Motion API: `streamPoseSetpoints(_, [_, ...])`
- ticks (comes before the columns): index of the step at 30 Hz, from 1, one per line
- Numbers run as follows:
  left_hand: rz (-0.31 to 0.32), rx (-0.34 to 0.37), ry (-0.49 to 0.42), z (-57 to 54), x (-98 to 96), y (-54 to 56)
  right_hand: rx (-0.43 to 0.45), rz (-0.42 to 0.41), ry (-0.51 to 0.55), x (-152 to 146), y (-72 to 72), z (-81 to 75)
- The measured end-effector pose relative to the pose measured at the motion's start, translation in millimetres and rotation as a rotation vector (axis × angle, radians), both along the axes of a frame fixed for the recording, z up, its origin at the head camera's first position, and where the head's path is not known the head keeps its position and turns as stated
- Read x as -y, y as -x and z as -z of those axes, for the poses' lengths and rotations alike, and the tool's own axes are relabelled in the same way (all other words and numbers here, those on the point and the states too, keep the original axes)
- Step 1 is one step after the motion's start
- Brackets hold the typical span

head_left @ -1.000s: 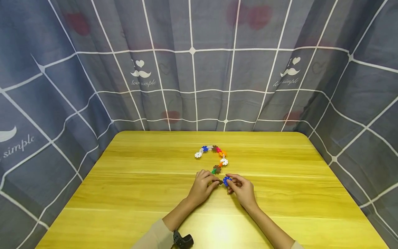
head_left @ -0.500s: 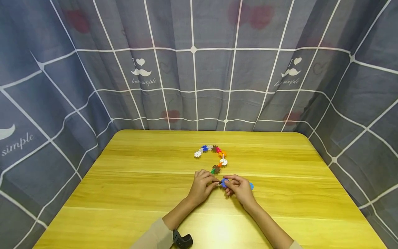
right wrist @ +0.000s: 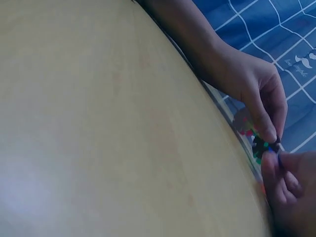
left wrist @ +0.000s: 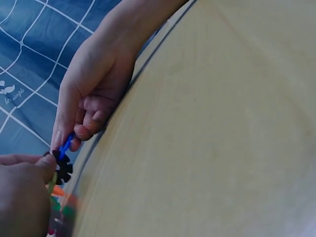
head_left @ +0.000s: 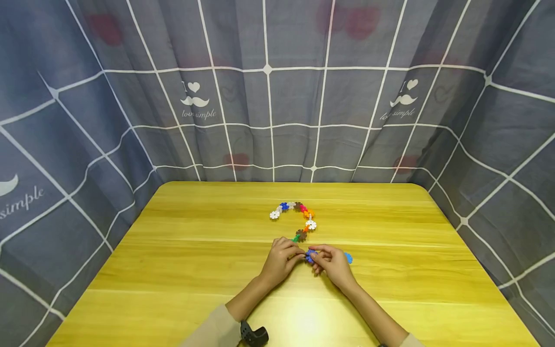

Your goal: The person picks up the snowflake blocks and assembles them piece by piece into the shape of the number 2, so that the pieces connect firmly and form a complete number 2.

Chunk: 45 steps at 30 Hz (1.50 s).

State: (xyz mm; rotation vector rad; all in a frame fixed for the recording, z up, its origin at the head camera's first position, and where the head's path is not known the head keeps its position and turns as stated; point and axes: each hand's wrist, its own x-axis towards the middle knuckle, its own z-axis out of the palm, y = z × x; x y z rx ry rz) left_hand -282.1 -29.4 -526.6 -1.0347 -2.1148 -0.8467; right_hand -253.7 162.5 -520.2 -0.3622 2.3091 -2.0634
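My left hand [head_left: 279,262] pinches a dark notched plastic disc [left wrist: 64,170] at the near end of a chain of linked discs. With thumb and fingertips, my right hand [head_left: 336,265] holds a blue notched disc [head_left: 310,256] against the dark one. In the left wrist view the blue disc [left wrist: 66,144] meets the dark disc's edge; fingers hide how deep it sits. The multicoloured chain curves away from my left hand, through a green disc [head_left: 296,238], a brown disc [head_left: 301,235] and a white disc [head_left: 310,225], to a white disc [head_left: 274,215] at its far end.
A light blue disc [head_left: 349,258] shows just past the back of my right hand. The wooden table [head_left: 195,231] reaches to a grey checked curtain [head_left: 295,96] on the far side and both flanks. A black wrist device [head_left: 255,335] sits by my left sleeve.
My right hand has moved slightly left, bringing the blue disc up to the dark one. The light blue disc has come into view beside it. My left hand stays nearly still.
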Motion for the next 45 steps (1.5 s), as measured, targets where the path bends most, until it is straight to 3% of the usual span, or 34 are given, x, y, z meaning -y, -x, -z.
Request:
streamPoseSetpoints(3, [-0.039, -0.040, 0.051, 0.4, -0.2, -1.6, -0.257, 0.073, -0.219, -7.8, -3.3, 4.7])
streamPoseSetpoints(6, [-0.065, -0.088, 0.092, -0.9, -1.4, -2.1, -0.534, 0.213, -0.413, -27.5, -5.4, 8.2])
streamPoseSetpoints(9, [-0.067, -0.128, 0.134, -3.6, -3.7, -1.4, -0.637, 0.312, -0.506, -55.5, -7.5, 10.3])
streamPoseSetpoints(12, [-0.058, -0.167, 0.190, -5.6, -6.7, -0.2, -0.580, 0.332, -0.590, -80.7, -10.7, 12.9])
streamPoseSetpoints(15, [-0.055, -0.191, 0.251, -5.6, -9.8, 0.5, -0.503, 0.279, -0.661, -94.6, -13.1, 14.4])
streamPoseSetpoints(18, [-0.053, -0.165, 0.301, -4.2, -11.9, 0.5, -0.476, 0.236, -0.668, -96.6, -12.3, 15.4])
streamPoseSetpoints(23, [-0.082, -0.095, 0.350, -3.6, -11.4, -0.7, -0.493, 0.238, -0.601, -86.3, -7.9, 15.3])
streamPoseSetpoints(29, [-0.110, -0.072, 0.362, -4.8, -9.6, -0.7, -0.498, 0.263, -0.665, -75.7, -3.8, 13.8])
streamPoseSetpoints(34, [-0.107, -0.058, 0.347, -4.0, -9.2, 1.1, -0.532, 0.238, -0.677, -72.7, 0.8, 13.7])
streamPoseSetpoints(39, [-0.105, -0.030, 0.336, -2.8, -9.9, 2.6, -0.477, 0.202, -0.569, -63.6, 8.3, 14.2])
streamPoseSetpoints(45, [-0.104, -0.008, 0.323, -0.5, -11.3, 2.8, -0.373, 0.080, -0.306, -46.1, 12.2, 13.7])
